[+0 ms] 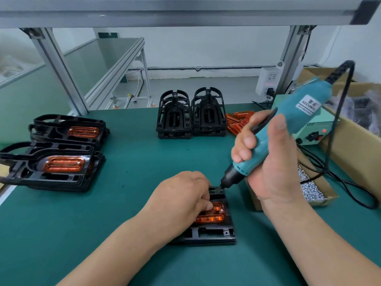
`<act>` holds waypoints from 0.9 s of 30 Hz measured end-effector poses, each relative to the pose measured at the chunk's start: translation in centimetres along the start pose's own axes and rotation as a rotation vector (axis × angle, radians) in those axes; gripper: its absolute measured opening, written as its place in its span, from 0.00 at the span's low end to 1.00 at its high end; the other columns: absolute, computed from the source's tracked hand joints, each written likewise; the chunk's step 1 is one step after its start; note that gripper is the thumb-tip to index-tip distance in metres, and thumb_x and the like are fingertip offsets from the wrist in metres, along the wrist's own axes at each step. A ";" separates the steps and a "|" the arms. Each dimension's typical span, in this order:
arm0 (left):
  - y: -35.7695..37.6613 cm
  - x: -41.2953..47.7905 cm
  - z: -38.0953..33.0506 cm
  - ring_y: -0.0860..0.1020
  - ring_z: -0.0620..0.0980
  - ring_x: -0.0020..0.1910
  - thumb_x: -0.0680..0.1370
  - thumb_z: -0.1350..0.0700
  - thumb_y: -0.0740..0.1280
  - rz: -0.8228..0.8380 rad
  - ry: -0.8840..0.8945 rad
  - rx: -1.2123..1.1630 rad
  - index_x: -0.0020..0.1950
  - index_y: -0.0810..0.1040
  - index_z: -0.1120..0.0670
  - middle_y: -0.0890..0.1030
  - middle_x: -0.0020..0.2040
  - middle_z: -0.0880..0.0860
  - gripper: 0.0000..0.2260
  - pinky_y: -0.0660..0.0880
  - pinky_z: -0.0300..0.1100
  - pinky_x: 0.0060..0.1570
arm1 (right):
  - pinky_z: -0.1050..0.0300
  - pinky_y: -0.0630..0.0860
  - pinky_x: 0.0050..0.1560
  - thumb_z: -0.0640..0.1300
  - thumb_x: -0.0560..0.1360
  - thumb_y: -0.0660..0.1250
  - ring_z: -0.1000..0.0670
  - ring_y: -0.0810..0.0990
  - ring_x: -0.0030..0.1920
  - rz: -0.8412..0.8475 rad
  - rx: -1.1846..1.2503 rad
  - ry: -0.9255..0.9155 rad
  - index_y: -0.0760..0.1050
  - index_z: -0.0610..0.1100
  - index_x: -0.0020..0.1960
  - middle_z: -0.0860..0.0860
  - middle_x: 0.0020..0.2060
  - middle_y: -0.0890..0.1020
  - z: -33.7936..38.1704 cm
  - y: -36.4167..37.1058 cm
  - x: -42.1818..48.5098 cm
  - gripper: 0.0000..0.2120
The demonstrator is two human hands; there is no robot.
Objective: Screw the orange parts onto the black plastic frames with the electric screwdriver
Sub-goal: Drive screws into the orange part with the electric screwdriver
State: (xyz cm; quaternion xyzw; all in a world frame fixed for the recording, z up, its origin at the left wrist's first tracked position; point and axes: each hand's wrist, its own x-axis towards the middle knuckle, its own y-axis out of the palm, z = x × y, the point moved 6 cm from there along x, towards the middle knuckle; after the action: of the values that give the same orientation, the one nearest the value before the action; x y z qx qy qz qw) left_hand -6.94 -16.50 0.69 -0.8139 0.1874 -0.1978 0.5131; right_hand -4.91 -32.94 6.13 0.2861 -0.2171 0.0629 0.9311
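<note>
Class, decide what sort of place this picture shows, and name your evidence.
Probably a factory assembly bench: stacked black plastic frames, a corded electric screwdriver in the right hand, and a heap of loose screws.

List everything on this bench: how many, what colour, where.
frame in work: one, black, front centre.
orange part: one, orange, on that frame.
finished frames: two stacks, black with orange, left.
empty frames: two stacks, black, back centre.
loose orange parts: pile, orange, beside empty frames.
screws: many, silver, carton at right.
power unit: one, pale green, back right.
electric screwdriver: one, teal, right hand.
left hand: one, holds the orange part.
right hand: one, grips the electric screwdriver.
</note>
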 end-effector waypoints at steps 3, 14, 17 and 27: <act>-1.4 -0.1 0.1 0.70 0.37 0.60 0.76 0.45 0.75 -0.082 -0.010 -0.125 0.44 0.84 0.45 0.76 0.55 0.36 0.06 0.70 0.35 0.56 | 0.59 0.72 0.34 0.65 0.75 0.72 0.54 0.71 0.30 -0.131 0.092 0.006 0.75 0.46 0.51 0.52 0.34 0.72 0.0 -2.2 0.3 0.22; -2.8 -0.3 2.6 0.83 0.46 0.42 0.79 0.45 0.72 -0.198 -0.187 -0.627 0.48 0.85 0.43 0.86 0.41 0.45 0.04 0.82 0.47 0.48 | 0.61 0.72 0.34 0.61 0.86 0.59 0.55 0.69 0.31 -0.290 0.209 0.032 0.76 0.47 0.50 0.53 0.35 0.71 0.0 -4.2 0.8 0.19; -2.4 -0.3 2.5 0.86 0.43 0.48 0.83 0.55 0.70 -0.145 -0.177 -0.754 0.53 0.86 0.43 0.88 0.47 0.44 0.08 0.81 0.37 0.49 | 0.61 0.72 0.35 0.60 0.86 0.59 0.55 0.69 0.31 -0.281 0.224 0.036 0.76 0.47 0.50 0.52 0.35 0.71 0.0 -3.7 0.5 0.19; -0.8 -0.5 0.1 0.87 0.50 0.53 0.85 0.62 0.64 0.034 -0.105 -0.923 0.55 0.80 0.52 0.89 0.51 0.50 0.07 0.82 0.41 0.52 | 0.61 0.73 0.38 0.61 0.87 0.56 0.55 0.70 0.33 -0.266 0.308 -0.024 0.75 0.48 0.50 0.53 0.36 0.70 1.4 -2.5 0.1 0.19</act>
State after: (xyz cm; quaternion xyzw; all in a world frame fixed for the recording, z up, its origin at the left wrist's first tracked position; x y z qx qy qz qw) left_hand -7.25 -15.85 1.34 -0.9628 0.2430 -0.0438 0.1093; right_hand -4.75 -35.82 5.98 0.4522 -0.1766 -0.0315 0.8737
